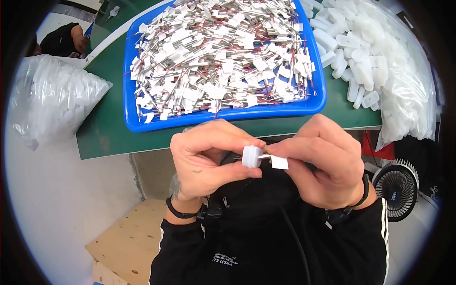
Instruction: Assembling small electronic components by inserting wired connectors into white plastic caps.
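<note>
Between the thumb and index finger of my left hand sits a small translucent white plastic housing, its end facing right. My right hand pinches a thin metal-bodied wired part with a white paper tag hanging from it. The tip of that part meets the right side of the housing; whether it goes inside cannot be seen. Something thin and dark shows at the housing's left side. Beyond both hands lies a blue tray heaped with similar tagged parts that have red wires.
The tray rests on a green table. A clear bag of white plastic pieces spills loose pieces onto the table's right. Another filled bag stands at left. A small black fan is at lower right. Another person's hand shows at upper left.
</note>
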The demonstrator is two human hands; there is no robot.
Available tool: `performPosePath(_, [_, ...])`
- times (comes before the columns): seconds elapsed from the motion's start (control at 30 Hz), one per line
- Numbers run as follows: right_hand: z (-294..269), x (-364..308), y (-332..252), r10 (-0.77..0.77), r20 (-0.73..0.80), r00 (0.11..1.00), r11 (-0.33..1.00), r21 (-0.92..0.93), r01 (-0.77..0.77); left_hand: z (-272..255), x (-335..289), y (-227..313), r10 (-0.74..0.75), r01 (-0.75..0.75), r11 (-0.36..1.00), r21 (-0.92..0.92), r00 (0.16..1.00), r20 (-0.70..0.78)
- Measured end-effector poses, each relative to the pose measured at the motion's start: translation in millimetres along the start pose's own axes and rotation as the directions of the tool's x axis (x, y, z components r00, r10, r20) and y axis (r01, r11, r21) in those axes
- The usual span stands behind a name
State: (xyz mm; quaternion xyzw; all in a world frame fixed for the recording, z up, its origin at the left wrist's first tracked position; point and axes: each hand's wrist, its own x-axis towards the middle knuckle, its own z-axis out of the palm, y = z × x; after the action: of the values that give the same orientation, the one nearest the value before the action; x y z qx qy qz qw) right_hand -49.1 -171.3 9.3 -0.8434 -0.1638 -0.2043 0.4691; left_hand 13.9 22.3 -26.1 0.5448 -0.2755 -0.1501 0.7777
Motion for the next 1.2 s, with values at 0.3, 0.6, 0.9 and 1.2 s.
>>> performPosePath(0.3, [7,-10,-4,-0.067,-0.102,0.993,0.996,-0.069,0.06,-1,5,-4,0.079,-0.084,0.995,0.062,0.994,0.075])
performPosePath(0.6, [12,-26,9,0.216,-0.063,0.974,0.912,0.37,-0.178,17,12,20,0.03,-0.046,0.975,0.219,0.997,0.077])
performPosePath(0.9, [14,-34,15,0.355,-0.01,0.935,0.636,0.735,-0.234,21,15,13,0.349,-0.357,0.879,0.315,0.933,0.086])
performPosePath(1.2, [27,-30,7,0.377,0.056,0.925,0.414,0.883,-0.222,39,7,9,0.331,-0.301,0.848,0.436,0.943,0.006])
